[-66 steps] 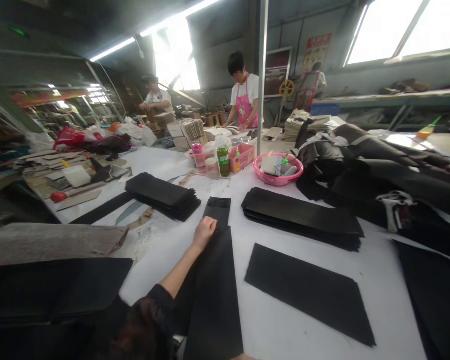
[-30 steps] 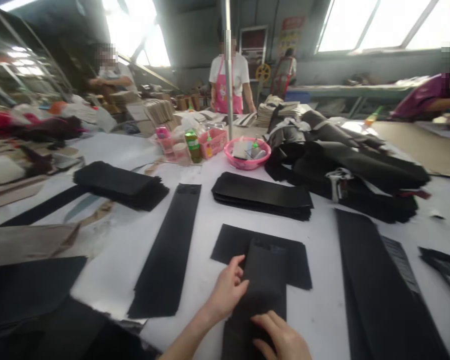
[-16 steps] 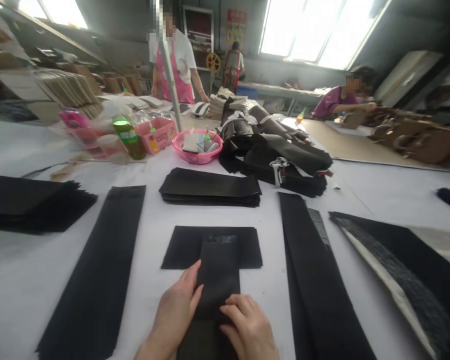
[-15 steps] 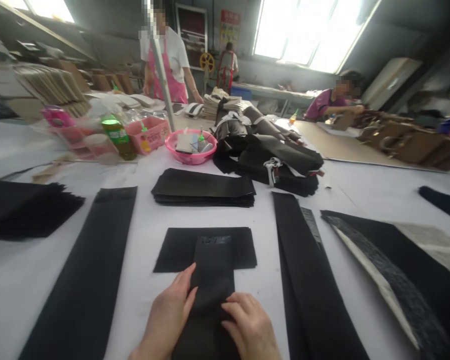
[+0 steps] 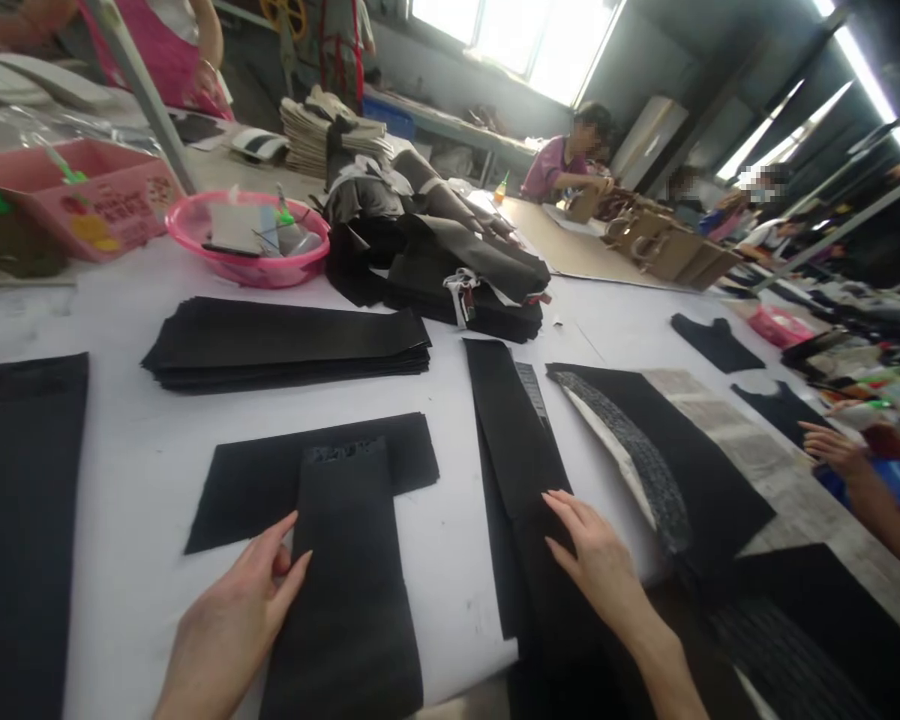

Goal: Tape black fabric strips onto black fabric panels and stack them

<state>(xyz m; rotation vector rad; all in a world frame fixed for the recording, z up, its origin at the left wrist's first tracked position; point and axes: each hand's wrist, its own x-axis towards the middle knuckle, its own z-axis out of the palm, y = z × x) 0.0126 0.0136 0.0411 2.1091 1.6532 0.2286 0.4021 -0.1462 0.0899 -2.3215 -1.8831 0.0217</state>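
left hand: the left hand (image 5: 232,620) lies flat, fingers together and stretched out, gripping nothing, just pressing on the left edge of the upright black strip (image 5: 352,580)
right hand: the right hand (image 5: 596,560) is spread open too, palm down on the long black strip (image 5: 514,430) off to the right, nothing pinched
upright black strip: runs away from the person and lies on top of the crosswise black piece (image 5: 247,485), so the two make a T shape on the white table (image 5: 135,440); its far end looks a bit rough
long black strip: lies well apart from the T, its near end reaching the table edge
further back: a neat stack of black sheets (image 5: 285,340) right behind the T, then a pink basin (image 5: 247,272) with bits in it, and a pink basket (image 5: 112,205) to its left
right side: a big black panel (image 5: 690,470) with a textured edge, just beside the long strip
behind that: a messy pile of dark cloth (image 5: 420,270)
other people: a co-worker's hand (image 5: 832,450) rests on the table at far right
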